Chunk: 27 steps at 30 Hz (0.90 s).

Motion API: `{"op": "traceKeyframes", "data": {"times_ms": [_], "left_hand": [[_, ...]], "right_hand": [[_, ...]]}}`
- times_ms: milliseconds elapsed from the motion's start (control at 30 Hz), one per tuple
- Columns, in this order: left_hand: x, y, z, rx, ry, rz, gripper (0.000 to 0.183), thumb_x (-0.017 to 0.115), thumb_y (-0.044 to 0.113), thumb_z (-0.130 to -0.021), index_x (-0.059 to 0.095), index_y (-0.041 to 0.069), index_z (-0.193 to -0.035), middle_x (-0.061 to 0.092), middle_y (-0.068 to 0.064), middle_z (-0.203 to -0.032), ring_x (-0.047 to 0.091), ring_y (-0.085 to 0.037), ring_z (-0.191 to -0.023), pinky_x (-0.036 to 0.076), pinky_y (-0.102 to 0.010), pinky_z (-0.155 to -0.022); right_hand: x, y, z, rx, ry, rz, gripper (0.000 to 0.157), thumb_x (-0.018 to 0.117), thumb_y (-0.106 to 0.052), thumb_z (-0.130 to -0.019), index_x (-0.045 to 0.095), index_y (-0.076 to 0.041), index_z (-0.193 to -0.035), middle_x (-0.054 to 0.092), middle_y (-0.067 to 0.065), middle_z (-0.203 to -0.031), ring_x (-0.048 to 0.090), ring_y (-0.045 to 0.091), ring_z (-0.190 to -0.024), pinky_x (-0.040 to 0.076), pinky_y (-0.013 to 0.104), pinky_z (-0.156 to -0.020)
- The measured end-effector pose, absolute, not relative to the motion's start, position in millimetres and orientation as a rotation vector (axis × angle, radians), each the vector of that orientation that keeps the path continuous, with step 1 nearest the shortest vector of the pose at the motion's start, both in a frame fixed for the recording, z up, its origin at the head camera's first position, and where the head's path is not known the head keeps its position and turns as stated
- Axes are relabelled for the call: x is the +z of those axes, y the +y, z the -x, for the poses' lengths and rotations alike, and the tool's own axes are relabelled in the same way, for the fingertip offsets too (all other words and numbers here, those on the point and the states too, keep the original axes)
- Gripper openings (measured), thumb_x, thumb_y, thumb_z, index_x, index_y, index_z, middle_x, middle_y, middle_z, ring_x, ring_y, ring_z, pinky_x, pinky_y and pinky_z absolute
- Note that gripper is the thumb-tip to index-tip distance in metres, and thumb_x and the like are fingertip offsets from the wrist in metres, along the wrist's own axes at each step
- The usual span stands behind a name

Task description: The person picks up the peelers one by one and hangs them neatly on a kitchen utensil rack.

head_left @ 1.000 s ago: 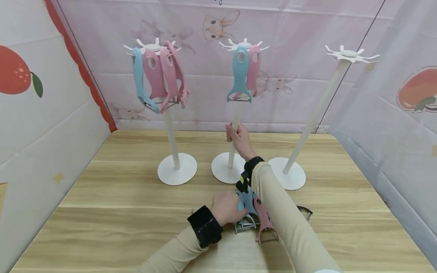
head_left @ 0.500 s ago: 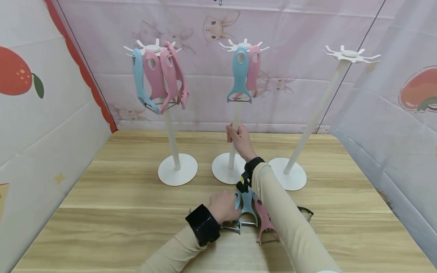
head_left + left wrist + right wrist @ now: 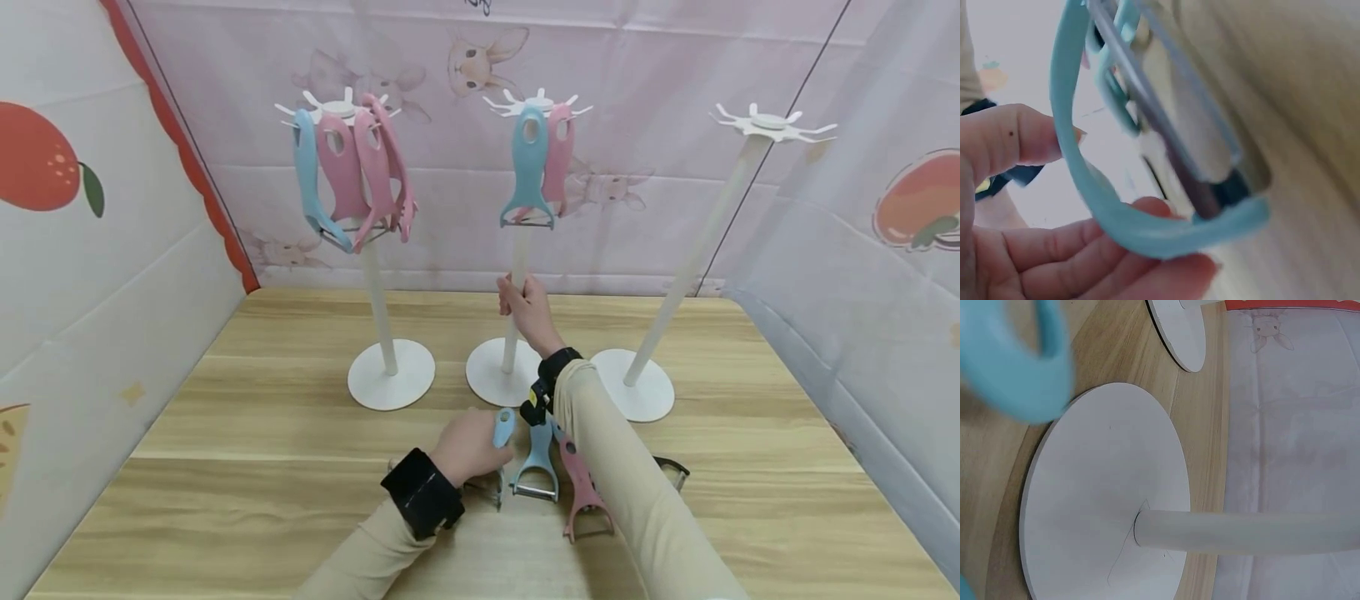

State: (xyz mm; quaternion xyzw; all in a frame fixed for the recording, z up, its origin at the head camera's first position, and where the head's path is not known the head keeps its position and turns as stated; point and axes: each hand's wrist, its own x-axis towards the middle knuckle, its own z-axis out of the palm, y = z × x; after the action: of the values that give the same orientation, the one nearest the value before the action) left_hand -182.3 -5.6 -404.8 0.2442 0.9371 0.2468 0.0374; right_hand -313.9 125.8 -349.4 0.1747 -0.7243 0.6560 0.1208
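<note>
My left hand [image 3: 471, 443] pinches a light blue peeler [image 3: 504, 427] close over the table, its handle end with the hole pointing up. In the left wrist view the peeler's curved frame [image 3: 1141, 236] lies between thumb and fingers, the metal blade alongside. With curled fingers my right hand [image 3: 531, 315] grips the white pole [image 3: 521, 254] of the middle stand. Another blue peeler [image 3: 539, 458] and a pink peeler [image 3: 581, 492] lie on the table between my arms. From the middle stand's hooks hang a blue peeler [image 3: 529, 162] and a pink one [image 3: 558, 154].
On the left stand [image 3: 390, 375] hang a blue peeler [image 3: 306, 171] and several pink peelers [image 3: 341, 167]. The right stand [image 3: 768, 125] leans in view, its hooks bare. A black-framed peeler [image 3: 673, 468] shows beyond my right sleeve. Printed cloth walls surround the wooden table [image 3: 247, 467].
My left hand has drawn the blue peeler leftward off the pile and tilted its handle upward, leaving the other blue one uncovered. My right hand stays on the pole.
</note>
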Motion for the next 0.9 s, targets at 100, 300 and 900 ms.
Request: {"op": "traceKeyframes", "data": {"times_ms": [100, 300, 900], "left_hand": [[-396.4, -14.1, 182.1, 0.829, 2.872, -0.723, 0.038, 0.064, 0.013, -0.069, 0.032, 0.016, -0.050, 0.028, 0.008, -0.047, 0.031, -0.007, -0.040, 0.027, -0.021, -0.039], [-380.6, -27.5, 183.7, 1.017, 2.906, -0.713, 0.035, 0.064, 0.012, -0.070, 0.036, 0.014, -0.049, 0.027, 0.010, -0.045, 0.027, -0.004, -0.039, 0.023, -0.019, -0.039], [-300.7, -18.2, 212.4, 1.934, 3.122, -1.013, 0.017, 0.064, 0.012, -0.080, 0.067, -0.005, -0.084, 0.067, -0.011, -0.069, 0.065, -0.017, -0.060, 0.052, -0.027, -0.056]], "right_hand": [[-350.3, 125.6, 314.4, 1.908, -2.105, -0.515, 0.020, 0.045, -0.015, -0.096, 0.046, -0.003, -0.081, 0.045, 0.019, -0.064, 0.046, 0.027, -0.059, 0.041, 0.032, -0.059], [-357.1, 126.0, 320.5, 1.895, -2.076, -0.531, 0.021, 0.046, -0.016, -0.096, 0.046, -0.005, -0.078, 0.044, 0.008, -0.061, 0.045, 0.018, -0.056, 0.041, 0.028, -0.057], [-356.3, 127.3, 317.6, 1.934, -2.085, -0.550, 0.020, 0.046, -0.017, -0.096, 0.046, -0.005, -0.080, 0.043, 0.009, -0.063, 0.042, 0.019, -0.058, 0.040, 0.033, -0.059]]}}
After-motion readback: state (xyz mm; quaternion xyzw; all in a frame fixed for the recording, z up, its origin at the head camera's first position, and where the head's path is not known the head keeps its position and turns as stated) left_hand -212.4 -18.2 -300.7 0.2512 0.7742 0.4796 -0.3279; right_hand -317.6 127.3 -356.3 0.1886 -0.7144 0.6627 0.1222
